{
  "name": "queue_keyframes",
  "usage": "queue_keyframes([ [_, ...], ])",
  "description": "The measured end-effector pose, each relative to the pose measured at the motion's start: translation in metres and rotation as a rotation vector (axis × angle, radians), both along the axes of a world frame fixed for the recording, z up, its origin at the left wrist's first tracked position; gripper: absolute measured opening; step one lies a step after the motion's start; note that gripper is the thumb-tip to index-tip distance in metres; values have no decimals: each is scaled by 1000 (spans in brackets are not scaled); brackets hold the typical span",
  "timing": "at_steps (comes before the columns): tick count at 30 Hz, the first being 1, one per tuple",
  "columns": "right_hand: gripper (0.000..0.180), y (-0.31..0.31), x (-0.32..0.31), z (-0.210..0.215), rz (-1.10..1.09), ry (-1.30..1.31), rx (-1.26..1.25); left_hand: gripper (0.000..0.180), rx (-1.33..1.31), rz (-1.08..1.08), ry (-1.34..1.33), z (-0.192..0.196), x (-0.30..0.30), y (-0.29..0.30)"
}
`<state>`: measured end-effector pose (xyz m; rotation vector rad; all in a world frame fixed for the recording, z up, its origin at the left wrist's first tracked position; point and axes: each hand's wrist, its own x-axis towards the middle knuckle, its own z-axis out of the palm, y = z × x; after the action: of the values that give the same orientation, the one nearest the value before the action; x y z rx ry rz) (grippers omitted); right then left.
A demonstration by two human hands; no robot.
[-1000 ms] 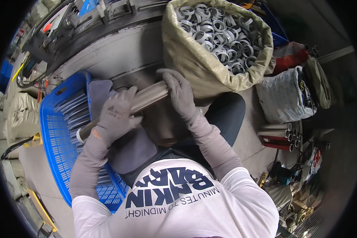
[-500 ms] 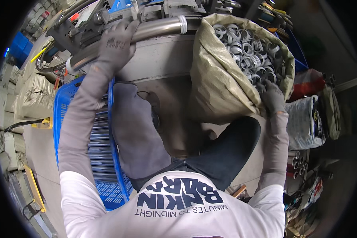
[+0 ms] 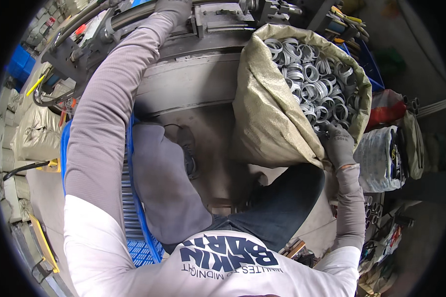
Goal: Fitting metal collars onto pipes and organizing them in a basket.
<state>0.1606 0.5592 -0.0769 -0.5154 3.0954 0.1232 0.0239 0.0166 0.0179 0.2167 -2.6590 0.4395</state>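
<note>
My left hand (image 3: pixel 174 9), in a grey glove, is at the top edge of the view, over the machine bed. Its fingers are partly cut off there, beside a long metal tube (image 3: pixel 136 16) lying along the machine. On the right, my gloved right hand (image 3: pixel 340 146) is inside the near rim of a beige woven sack (image 3: pixel 267 106). Its fingers are bent in against the heap of silvery metal rings (image 3: pixel 309 74) that fills the sack, and what the fingertips hold is hidden.
A blue crate (image 3: pixel 134 198) of metal tubes stands under my left arm, beside my leg. Clamps and blocks (image 3: pixel 277 10) are mounted along the machine. Right of the sack are a wrapped white bundle (image 3: pixel 381 158) and a red bag (image 3: pixel 384 106). Wrapped packages (image 3: pixel 37 131) line the left.
My left hand has moved up and away with the tube, which now lies farther back at the machine. My right hand stays at the sack's rim, appearing slightly lower in view.
</note>
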Motion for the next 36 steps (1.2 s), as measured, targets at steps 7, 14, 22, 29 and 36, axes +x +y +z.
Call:
queue_keyframes([
  [7,23,8,5,13,25,191,-510,43,-35,-136,-42,-48,-41,-38],
  [14,20,-38,16,7,-59,370,-1051,64,328,-753,312,-36,100,91],
  [22,23,-53,90,45,194,-499,-1238,66,38,-1107,-252,-50,145,237],
  [29,38,-63,111,4,-70,-200,-1916,44,-238,-950,-342,-118,253,179],
  [36,42,-122,135,4,-139,-871,-2208,57,714,-798,29,-58,325,195],
])
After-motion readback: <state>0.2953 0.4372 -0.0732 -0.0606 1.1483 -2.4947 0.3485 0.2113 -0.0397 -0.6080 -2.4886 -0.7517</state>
